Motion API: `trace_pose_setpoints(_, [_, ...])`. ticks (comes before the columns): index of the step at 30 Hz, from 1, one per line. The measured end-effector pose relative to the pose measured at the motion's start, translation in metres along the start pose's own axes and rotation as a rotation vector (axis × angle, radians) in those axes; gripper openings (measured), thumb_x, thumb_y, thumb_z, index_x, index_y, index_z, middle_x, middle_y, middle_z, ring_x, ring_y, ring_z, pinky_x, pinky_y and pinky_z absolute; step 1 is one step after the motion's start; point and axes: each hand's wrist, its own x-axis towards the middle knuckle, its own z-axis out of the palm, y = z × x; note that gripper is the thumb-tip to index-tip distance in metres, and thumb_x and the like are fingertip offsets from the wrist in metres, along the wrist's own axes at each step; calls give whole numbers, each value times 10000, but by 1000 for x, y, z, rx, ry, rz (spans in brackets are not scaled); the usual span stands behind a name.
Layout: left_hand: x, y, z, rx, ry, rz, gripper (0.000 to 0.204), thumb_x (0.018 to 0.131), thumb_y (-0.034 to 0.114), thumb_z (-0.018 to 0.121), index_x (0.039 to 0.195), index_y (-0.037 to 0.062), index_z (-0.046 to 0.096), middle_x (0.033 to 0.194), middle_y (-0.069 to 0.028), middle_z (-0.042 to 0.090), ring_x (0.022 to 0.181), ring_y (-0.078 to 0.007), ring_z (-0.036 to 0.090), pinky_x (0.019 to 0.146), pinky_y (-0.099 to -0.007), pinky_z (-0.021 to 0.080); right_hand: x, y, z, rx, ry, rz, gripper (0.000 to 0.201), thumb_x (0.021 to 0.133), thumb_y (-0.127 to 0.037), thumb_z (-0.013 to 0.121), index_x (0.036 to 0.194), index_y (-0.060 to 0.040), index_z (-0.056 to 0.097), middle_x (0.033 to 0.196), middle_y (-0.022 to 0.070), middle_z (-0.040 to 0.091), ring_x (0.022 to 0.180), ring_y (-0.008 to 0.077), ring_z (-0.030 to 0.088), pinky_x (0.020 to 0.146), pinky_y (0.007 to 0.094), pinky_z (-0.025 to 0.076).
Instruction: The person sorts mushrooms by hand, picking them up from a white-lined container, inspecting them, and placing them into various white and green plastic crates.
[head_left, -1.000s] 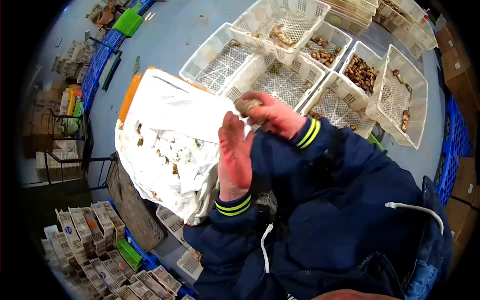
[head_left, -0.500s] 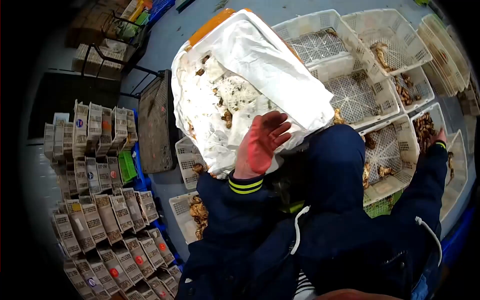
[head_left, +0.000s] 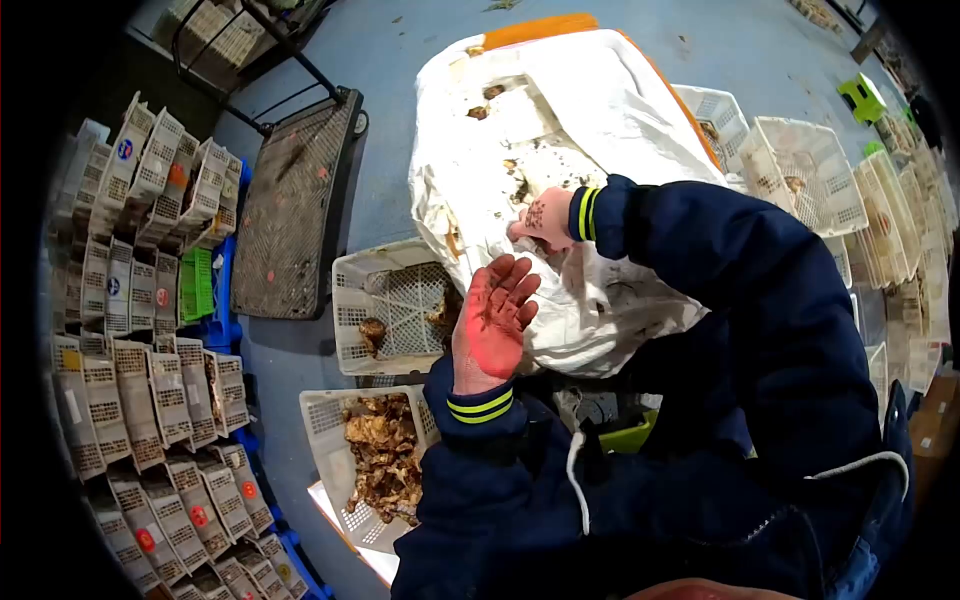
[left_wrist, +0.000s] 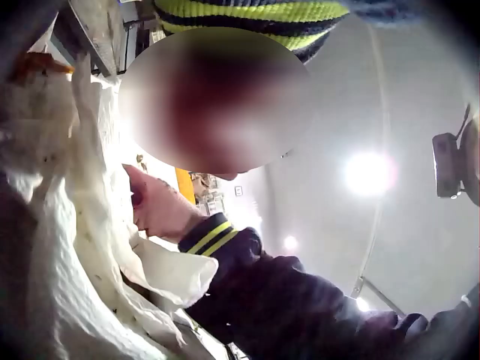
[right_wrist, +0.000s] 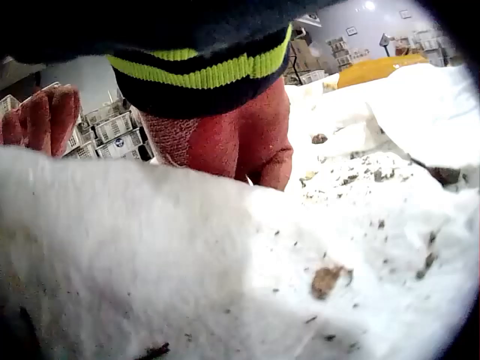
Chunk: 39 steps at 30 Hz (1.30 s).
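Observation:
In the head view my left hand (head_left: 492, 325), in a red-palmed glove, is held palm up with its fingers loosely spread and nothing in it. It is at the near edge of a white sheet (head_left: 640, 110) that lines an orange-rimmed container. My right hand (head_left: 545, 218) reaches down onto the sheet, its fingers pointing at the middle among dark crumbs and small brown mushroom-like pieces (head_left: 478, 112). In the right wrist view a fold of the sheet hides the right fingertips, so I cannot tell whether they hold a piece.
Left of the container stand a white crate (head_left: 350, 262) with a few brown pieces and, nearer, another crate (head_left: 322, 420) heaped with them. A flat trolley (head_left: 290, 200) and stacked small baskets (head_left: 130, 370) are farther left. More white crates (head_left: 800, 190) stand at the right.
My right hand held a brown lump a second ago, then reached into a right-hand crate of brown pieces, and now is over the sheet. The head view has swung left; the left hand stays raised.

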Motion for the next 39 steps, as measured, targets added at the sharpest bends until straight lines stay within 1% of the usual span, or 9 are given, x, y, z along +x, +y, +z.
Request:
trace_pose_setpoints(9, [56, -17, 4, -140, 70, 32, 491, 876, 319, 496, 1266, 78, 321, 1246, -122, 353, 1098, -270, 424, 916, -447, 410, -37, 12, -13, 207, 198, 107, 421, 708, -203, 607, 1115, -125, 531, 901, 107, 592, 807, 270, 590, 721, 340, 463])
trace_pose_setpoints(13, [63, -18, -14, -199, 90, -12, 507, 875, 322, 499, 1267, 60, 314, 1269, -120, 323, 1121, -263, 403, 919, -440, 406, -13, 9, 19, 8, -23, 15, 319, 664, -263, 626, 943, -113, 582, 847, 106, 591, 768, 305, 581, 638, 386, 462])
trace_pose_setpoints(17, [62, -16, -9, -157, 160, 41, 557, 862, 361, 512, 1287, 79, 288, 1307, -115, 288, 1166, -261, 352, 923, -434, 398, -28, 6, -46, 357, -20, 289, 311, 728, -286, 592, 968, -87, 598, 801, 106, 623, 749, 249, 596, 670, 342, 455])
trace_pose_setpoints(21, [62, -5, 7, -224, 263, -72, 453, 870, 349, 502, 1247, 137, 368, 1338, -112, 312, 1161, -262, 383, 870, -392, 447, -23, 6, -54, 801, 127, 149, 432, 812, -348, 537, 1148, -77, 518, 985, 150, 607, 914, 238, 579, 805, 316, 437])
trace_pose_setpoints(24, [66, -5, -8, -368, 91, -48, 254, 900, 275, 471, 1088, 113, 528, 939, -36, 599, 836, -181, 581, 629, -232, 504, 2, 62, -18, 369, 84, 466, 446, 813, -281, 498, 1207, -74, 462, 1153, 180, 512, 1030, 298, 520, 865, 331, 415])
trace_pose_setpoints(30, [56, -7, -9, -200, -5, 22, 308, 892, 176, 485, 1199, 177, 457, 1063, -53, 558, 917, -176, 563, 697, -261, 489, -120, 202, -57, -415, 319, 1331, 555, 834, -351, 412, 1321, -98, 331, 1337, 156, 351, 1217, 290, 369, 988, 343, 326])
trace_pose_setpoints(31, [56, -8, -6, -189, -36, 39, 347, 888, 163, 490, 1228, 186, 429, 1103, -66, 537, 955, -189, 551, 755, -294, 489, -160, 240, -46, -111, 409, 1555, 500, 842, -334, 404, 1290, -113, 384, 1286, 147, 422, 1147, 308, 446, 959, 353, 358])
trace_pose_setpoints(37, [46, 2, 20, -370, -247, -83, 367, 906, 239, 451, 1265, 198, 380, 1194, -102, 469, 1040, -228, 512, 873, -412, 449, -155, 238, -56, 46, 921, 963, 299, 843, -308, 460, 1043, -130, 595, 866, 88, 645, 752, 245, 624, 711, 332, 479])
trace_pose_setpoints(39, [53, -5, 7, -358, -246, -73, 346, 916, 296, 421, 1235, 164, 404, 1161, -97, 499, 1006, -220, 533, 835, -375, 472, -112, 217, -52, 331, 797, 711, 307, 836, -258, 492, 1105, -131, 568, 921, 70, 637, 783, 192, 597, 737, 299, 463])
